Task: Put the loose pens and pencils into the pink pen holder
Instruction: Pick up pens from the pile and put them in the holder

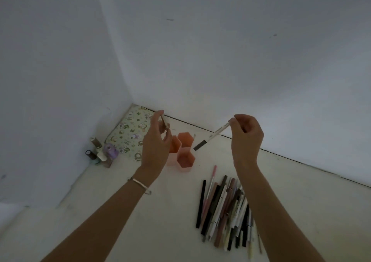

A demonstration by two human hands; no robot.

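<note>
The pink pen holder, made of hexagonal tubes, stands on the white table near the wall corner. My left hand hovers just left of and above it, pinching a thin pencil that points down toward the tubes. My right hand is raised to the right of the holder, fingertips gripping the top end of a white pen with a dark cap; the pen slants down-left toward the holder. A heap of loose pens and pencils lies on the table below my right forearm.
A floral patterned pouch lies in the corner behind the holder. Several small bottles stand left of it by the wall. White walls close the table at the back and left.
</note>
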